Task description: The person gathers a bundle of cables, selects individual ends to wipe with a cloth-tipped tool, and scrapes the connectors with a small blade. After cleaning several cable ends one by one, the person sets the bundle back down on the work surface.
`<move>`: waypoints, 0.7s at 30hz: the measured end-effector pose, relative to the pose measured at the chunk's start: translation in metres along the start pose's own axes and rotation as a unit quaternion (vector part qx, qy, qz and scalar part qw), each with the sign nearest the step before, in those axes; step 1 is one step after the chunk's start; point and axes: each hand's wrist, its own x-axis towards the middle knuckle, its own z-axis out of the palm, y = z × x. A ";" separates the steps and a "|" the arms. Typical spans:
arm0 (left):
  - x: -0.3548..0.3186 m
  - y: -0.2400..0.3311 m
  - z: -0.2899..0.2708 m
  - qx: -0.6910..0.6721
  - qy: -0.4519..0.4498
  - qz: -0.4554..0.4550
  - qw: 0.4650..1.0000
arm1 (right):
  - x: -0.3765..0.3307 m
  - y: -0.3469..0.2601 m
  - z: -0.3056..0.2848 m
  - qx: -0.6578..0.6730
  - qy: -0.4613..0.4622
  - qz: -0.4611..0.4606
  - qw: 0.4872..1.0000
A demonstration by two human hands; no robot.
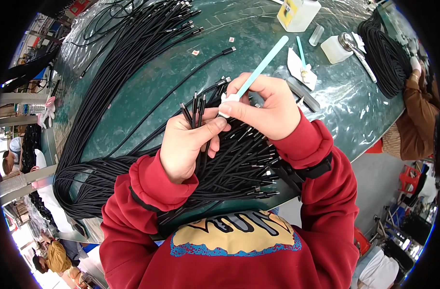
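Note:
My left hand (pixel 181 147) is closed around several black cables (pixel 196 108), their plug ends sticking up between thumb and fingers. In my right hand (pixel 273 108) is a pale teal stick (pixel 265 62), pinched near its lower end, where a white cloth tip (pixel 228 102) is wrapped. The white tip meets a cable end at my left fingertips; the exact contact is hidden by the fingers. Beneath both hands lies a heap of black cables (pixel 234 168) with metal plugs. It continues into a long bundle (pixel 92 101) that curves along the left.
On the green table (pixel 205 41), a bottle with a yellow label (pixel 299 17) and a squat bottle (pixel 334 49) stand far right. Nearby lie another teal stick (pixel 301 52), white cloth (pixel 295 67) and a grey tool (pixel 304 95). Beside a coiled cable bundle (pixel 383 58) is another person's brown sleeve (pixel 416 115).

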 end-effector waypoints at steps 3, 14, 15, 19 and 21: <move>-0.001 0.000 0.000 0.015 0.009 0.008 1.000 | 0.000 0.003 0.003 -0.036 0.011 -0.001 0.999; -0.003 0.000 0.002 0.017 0.023 0.011 1.000 | 0.001 -0.003 -0.002 -0.052 0.058 -0.003 0.997; -0.003 0.000 0.002 0.021 0.025 0.010 0.999 | 0.002 -0.003 -0.001 -0.028 0.053 -0.001 0.998; -0.003 0.000 0.001 0.024 0.031 0.005 0.999 | 0.003 0.001 0.004 0.002 0.036 0.021 0.999; -0.001 0.000 0.000 0.013 0.035 0.000 0.999 | 0.003 0.003 0.003 0.003 0.030 0.028 0.999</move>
